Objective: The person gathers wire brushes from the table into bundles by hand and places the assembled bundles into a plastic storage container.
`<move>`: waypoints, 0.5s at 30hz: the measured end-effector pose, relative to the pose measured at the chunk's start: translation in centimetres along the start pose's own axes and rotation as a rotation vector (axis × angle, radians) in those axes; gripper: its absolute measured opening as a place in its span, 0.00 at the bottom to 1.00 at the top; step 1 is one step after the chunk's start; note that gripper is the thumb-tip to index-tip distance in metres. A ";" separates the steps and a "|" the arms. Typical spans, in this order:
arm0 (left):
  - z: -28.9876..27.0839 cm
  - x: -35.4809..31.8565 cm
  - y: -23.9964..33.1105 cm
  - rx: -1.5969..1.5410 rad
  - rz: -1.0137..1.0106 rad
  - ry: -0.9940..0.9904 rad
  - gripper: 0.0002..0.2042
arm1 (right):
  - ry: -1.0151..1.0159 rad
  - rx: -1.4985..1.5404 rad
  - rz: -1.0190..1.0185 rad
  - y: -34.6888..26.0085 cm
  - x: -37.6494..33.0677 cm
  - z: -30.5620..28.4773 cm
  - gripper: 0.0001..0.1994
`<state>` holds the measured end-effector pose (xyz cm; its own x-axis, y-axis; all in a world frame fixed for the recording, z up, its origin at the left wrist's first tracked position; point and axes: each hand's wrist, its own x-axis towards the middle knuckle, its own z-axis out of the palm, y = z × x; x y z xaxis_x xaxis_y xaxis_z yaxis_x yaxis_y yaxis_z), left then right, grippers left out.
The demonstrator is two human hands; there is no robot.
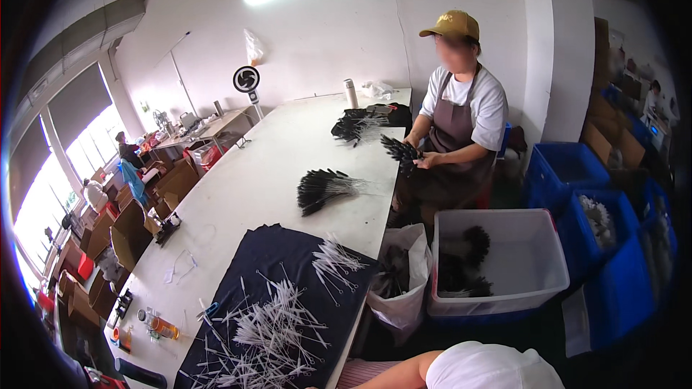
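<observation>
Neither of my hands shows. A bare arm (395, 374) with a white sleeve (491, 369) lies along the lower edge; whose it is I cannot tell, and its hand is cut off. Closest to it, a heap of slim white brushes (270, 335) with looped wire ends covers a dark cloth (252, 252). A smaller bunch of white brushes (335, 265) lies at the cloth's right side. Farther up the table is a fanned bundle of black brushes (321, 191). Across from it, a seated co-worker (461, 108) in cap and apron grips another black bundle (402, 155).
The white table (288, 137) also carries a dark pile of brushes (357, 126), a flask (350, 94) and an amber bottle (164, 328). Beside its right edge stand a white sack (411, 295), a clear bin (504, 288) and blue crates (569, 169). Cardboard boxes (133, 234) line the left.
</observation>
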<state>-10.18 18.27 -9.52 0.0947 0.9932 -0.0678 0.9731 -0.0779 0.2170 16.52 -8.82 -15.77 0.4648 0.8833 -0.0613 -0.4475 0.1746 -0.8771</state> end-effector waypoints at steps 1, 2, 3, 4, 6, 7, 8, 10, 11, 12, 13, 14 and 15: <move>-0.3 0.1 0.1 -0.007 0.007 -0.015 0.30 | -0.007 -0.024 -0.013 0.0 0.0 0.0 0.07; -0.6 0.1 0.1 -0.014 0.013 -0.029 0.30 | -0.015 -0.047 -0.025 -0.1 -0.1 0.0 0.07; -1.0 0.2 0.0 -0.019 0.017 -0.043 0.30 | -0.013 -0.037 -0.027 -0.2 -0.2 -0.2 0.07; -1.4 0.2 -0.1 -0.024 0.021 -0.056 0.30 | -0.012 -0.063 -0.043 -0.5 -0.4 -0.4 0.07; -2.8 0.6 -0.9 -0.024 0.017 -0.075 0.30 | -0.009 -0.050 -0.030 -0.5 -0.6 -0.3 0.07; -3.6 0.8 -1.3 -0.027 0.017 -0.083 0.30 | -0.019 -0.076 -0.053 -0.6 -0.6 -0.4 0.06; -4.3 0.9 -1.5 -0.031 0.019 -0.092 0.30 | -0.026 -0.103 -0.078 -0.5 -0.7 -0.2 0.06; -4.8 1.2 -1.0 -0.050 0.030 -0.113 0.30 | -0.035 -0.128 -0.125 -0.2 -0.7 -0.3 0.06; -5.1 1.4 -0.5 -0.061 0.040 -0.124 0.30 | -0.040 -0.163 -0.167 -0.2 -0.8 -0.3 0.06; -5.3 1.6 -0.1 -0.070 0.050 -0.136 0.30 | -0.035 -0.156 -0.175 -0.3 -0.9 -0.2 0.06; -5.5 1.8 0.4 -0.079 0.061 -0.149 0.30 | -0.045 -0.243 -0.250 -0.6 -1.0 -0.1 0.06; -5.7 2.1 0.9 -0.089 0.073 -0.161 0.30 | -0.053 -0.332 -0.324 -0.8 -1.1 -0.1 0.06; -5.9 2.3 1.3 -0.098 0.084 -0.174 0.30 | -0.050 -0.371 -0.389 -0.9 -1.3 0.0 0.06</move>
<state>-9.95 20.93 -3.69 0.2172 0.9532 -0.2105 0.9360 -0.1421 0.3222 16.32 -10.07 -14.93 0.5011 0.8055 0.3163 0.0545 0.3354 -0.9405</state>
